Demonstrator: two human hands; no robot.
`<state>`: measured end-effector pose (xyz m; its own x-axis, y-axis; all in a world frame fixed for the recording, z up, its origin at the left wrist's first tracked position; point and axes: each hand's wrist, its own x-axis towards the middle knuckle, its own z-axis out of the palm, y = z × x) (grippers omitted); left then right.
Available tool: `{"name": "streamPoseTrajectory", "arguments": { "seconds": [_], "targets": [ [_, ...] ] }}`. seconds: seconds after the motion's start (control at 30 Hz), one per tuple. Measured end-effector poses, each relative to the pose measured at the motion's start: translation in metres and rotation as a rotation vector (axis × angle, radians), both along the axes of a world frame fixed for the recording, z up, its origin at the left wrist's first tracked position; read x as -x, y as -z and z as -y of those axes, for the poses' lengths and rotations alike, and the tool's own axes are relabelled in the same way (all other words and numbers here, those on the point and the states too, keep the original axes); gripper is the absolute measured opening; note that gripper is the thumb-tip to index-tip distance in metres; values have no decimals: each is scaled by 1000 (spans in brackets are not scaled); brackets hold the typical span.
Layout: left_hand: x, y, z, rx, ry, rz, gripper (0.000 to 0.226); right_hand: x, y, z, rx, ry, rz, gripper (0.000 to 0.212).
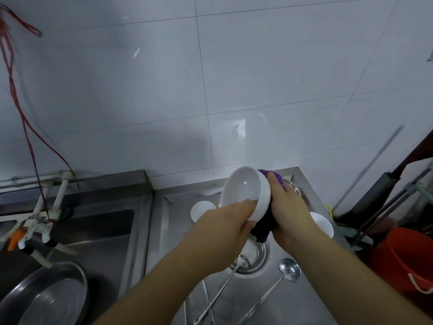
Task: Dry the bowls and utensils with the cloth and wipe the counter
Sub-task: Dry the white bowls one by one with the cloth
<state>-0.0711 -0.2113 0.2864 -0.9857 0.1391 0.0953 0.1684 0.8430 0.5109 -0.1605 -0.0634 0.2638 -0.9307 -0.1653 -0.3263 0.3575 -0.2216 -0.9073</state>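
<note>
A white bowl is held tilted above the steel counter, its inside facing left. My left hand grips its lower rim, thumb under and fingers inside. My right hand presses a purple cloth against the bowl's outer side. Below, a small white bowl stands at the left and another white bowl at the right. Two long-handled steel ladles lie on the counter. A steel bowl sits partly hidden under my hands.
A steel sink lies to the left with taps over it and a steel basin inside. A red bucket stands on the right past the counter's edge. White tiled wall behind.
</note>
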Motion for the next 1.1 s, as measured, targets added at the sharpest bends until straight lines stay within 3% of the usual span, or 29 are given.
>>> {"name": "streamPoseTrajectory", "arguments": {
  "seconds": [0.1,0.2,0.4,0.53,0.67,0.8,0.9,0.97,1.1],
  "targets": [
    [0,13,13,171,26,-22,31,-7,11,4,5,10,3,18],
    [2,27,25,312,110,-97,46,-11,15,6,37,-25,-12,28],
    [1,42,35,360,178,-237,34,-19,28,4,138,11,104,29],
    [1,54,39,78,111,-211,43,-24,42,0,228,61,207,37],
    [5,73,32,-190,-258,-275,42,-29,59,-6,248,149,235,30],
    [17,84,16,-831,-418,210,22,-30,71,-25,267,202,264,22],
    [26,91,-4,-1205,-513,409,16,-23,82,-43,209,233,262,17],
    [36,99,-16,-1273,-542,449,17,-17,90,-57,148,265,258,18],
    [62,114,-47,-1227,-539,507,21,-1,107,-92,18,328,229,20]
  ]
}}
